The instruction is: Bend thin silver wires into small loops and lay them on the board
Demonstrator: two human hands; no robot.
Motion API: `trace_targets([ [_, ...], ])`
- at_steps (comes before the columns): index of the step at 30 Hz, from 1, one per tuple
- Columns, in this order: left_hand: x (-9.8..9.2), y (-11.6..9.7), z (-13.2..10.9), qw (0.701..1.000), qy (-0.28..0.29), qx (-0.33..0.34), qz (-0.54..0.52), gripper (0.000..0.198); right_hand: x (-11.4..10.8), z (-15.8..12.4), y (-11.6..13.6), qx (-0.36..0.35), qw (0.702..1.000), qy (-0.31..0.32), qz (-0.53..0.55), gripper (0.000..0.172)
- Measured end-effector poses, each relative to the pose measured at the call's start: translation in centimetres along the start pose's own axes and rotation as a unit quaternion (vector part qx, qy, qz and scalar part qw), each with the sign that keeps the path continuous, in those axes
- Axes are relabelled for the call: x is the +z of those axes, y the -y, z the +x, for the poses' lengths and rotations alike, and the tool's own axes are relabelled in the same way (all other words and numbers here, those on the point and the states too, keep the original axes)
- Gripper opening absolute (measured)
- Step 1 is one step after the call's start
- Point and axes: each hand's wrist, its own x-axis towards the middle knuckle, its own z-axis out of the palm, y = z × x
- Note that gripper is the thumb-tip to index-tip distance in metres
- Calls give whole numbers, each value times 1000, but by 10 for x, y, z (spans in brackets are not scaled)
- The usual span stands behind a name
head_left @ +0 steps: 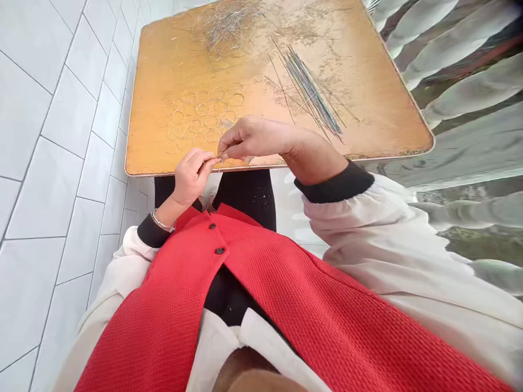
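**Obs.: pinch at the near edge, head view**

Head view. Left hand (pixel 191 176) and right hand (pixel 254 139) meet just above the near edge of a tan-orange wooden board with a pale metal rim (pixel 163 60), which lies flat across the person's lap. Both hands are closed in a fingertip pinch, thumb against forefinger, on a fine metallic wire strand (pixel 220 158); it is too thin to trace along its length. Such a fine strand probably needs fingertips rather than a full grip.

Beyond the hands, the board bears three groups. Straight ahead, overlapping thin wire rings (pixel 200 114) lie in loose rows, apparently spread flat so they stay separate. Ahead and to the right, a parallel bundle of long multicoloured wires (pixel 312 92) lies straight, probably kept aligned to prevent tangling. Farthest ahead lies a tangled pale wire heap (pixel 229 27). Below the hands, a red waffle-knit vest (pixel 220 283) covers the torso; a silver bracelet (pixel 162 221) circles the left wrist.
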Motion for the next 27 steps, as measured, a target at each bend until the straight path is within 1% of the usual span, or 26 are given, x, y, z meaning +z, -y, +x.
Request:
trace_targets([
  [3, 2, -1, -4, 997, 15, -68, -12, 29, 0, 5, -14, -36, 995, -13, 94, 12],
  [5, 5, -3, -6, 991, 19, -124, -38, 33, 2, 7, -21, -46, 986, -42, 156, 11],
  [8, 9, -5, -7, 974, 19, -207, -86, 31, 10, 5, -28, -36, 969, -98, 226, 14],
  [10, 11, -7, -5, 958, 26, -261, -114, 29, 16, 2, -31, -29, 960, -129, 246, 17],
  [12, 12, -9, -3, 944, 28, -296, -144, 27, 21, -1, -34, -33, 954, -145, 261, 24],
  [14, 11, -10, -1, 939, 26, -300, -166, 26, 26, -2, -36, -47, 947, -157, 278, 32],
  [16, 10, -10, 1, 941, 31, -287, -177, 27, 30, -1, -38, -58, 940, -167, 291, 33],
  [19, 6, -9, 4, 944, 48, -269, -185, 29, 32, 0, -38, -46, 939, -168, 297, 27],
  [21, 4, -8, 6, 946, 60, -256, -189, 31, 32, 0, -37, -34, 940, -160, 301, 20],
  [23, 0, -7, 8, 950, 78, -237, -186, 34, 30, -2, -36, -37, 939, -154, 307, 13],
  [25, -3, -6, 9, 957, 98, -216, -169, 35, 28, -3, -35, -41, 938, -148, 310, 11],
  [27, -5, -5, 10, 965, 111, -192, -136, 37, 26, -4, -34, -28, 939, -146, 309, 11],
])
